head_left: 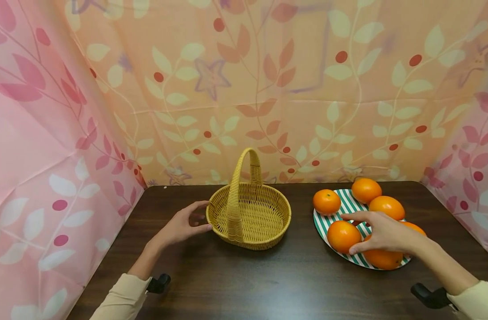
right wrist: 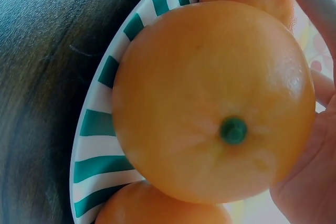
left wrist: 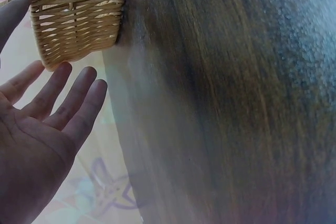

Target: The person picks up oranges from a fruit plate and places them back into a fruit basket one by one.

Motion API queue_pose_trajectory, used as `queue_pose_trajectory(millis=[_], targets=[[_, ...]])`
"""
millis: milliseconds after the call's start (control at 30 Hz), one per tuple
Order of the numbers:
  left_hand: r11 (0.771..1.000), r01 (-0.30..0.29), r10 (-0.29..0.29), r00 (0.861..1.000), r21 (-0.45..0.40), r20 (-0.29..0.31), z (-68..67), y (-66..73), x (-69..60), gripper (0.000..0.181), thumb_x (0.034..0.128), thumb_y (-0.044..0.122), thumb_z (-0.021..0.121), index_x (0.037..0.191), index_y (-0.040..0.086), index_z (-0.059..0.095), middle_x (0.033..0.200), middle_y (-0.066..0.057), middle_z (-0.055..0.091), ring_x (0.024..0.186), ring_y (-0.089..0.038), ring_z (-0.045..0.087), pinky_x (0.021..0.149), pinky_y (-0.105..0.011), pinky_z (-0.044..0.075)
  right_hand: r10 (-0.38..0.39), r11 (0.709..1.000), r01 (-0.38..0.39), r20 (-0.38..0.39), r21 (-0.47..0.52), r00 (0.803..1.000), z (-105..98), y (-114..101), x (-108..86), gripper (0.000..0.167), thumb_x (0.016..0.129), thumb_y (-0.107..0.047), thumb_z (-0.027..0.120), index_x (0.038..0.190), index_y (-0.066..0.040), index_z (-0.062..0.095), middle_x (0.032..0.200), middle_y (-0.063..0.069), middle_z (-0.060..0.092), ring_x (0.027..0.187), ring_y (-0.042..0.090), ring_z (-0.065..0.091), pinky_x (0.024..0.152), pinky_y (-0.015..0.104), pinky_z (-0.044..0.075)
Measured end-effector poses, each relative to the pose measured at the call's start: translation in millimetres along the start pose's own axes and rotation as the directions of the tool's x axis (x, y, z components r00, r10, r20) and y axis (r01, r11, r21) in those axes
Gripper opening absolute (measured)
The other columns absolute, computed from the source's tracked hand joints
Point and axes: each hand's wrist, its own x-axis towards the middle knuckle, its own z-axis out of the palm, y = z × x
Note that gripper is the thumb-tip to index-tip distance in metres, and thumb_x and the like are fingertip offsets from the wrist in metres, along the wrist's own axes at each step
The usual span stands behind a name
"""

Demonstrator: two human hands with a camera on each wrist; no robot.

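Observation:
A yellow woven basket (head_left: 279,231) with a tall arched handle stands at mid-table. My left hand (head_left: 185,224) is at its left rim, thumb and fingers spread; the left wrist view shows those fingers loosely extended by the basket's side (left wrist: 79,24). Over at the right, my right hand (head_left: 387,233) reaches across a green-and-white striped plate (head_left: 320,224) of several oranges. Its thumb and forefinger are parted about the right side of the front-left orange (head_left: 343,237); firm contact cannot be made out. A nearer orange (right wrist: 199,103) with a green stem end blocks much of the right wrist view.
The dark wooden table (head_left: 244,284) ends at a patterned cloth (head_left: 267,111) hanging close behind. More cloth hangs at both sides. The basket's handle (head_left: 233,200) rises above its opening. Other oranges (head_left: 326,202) lie around the plate's back and right.

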Motion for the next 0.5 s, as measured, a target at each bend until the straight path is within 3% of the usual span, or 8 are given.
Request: queue_pose_trajectory(millis=[500], targets=[[1.0, 0.001, -0.001, 1.0, -0.01, 0.005, 0.0, 0.6, 0.0, 0.074, 0.0894, 0.028, 0.082, 0.15, 0.005, 0.046, 0.149, -0.016, 0.047, 0.12, -0.043, 0.058, 0.094, -0.055, 0.051, -0.06, 0.998, 0.06, 0.032, 0.014, 0.998, -1.3, 1.0, 3.9, 0.073, 0.077, -0.053, 0.086, 0.13, -0.006, 0.068, 0.111, -0.005, 0.069, 0.092, 0.008, 0.06, 0.072, 0.036, 0.053]])
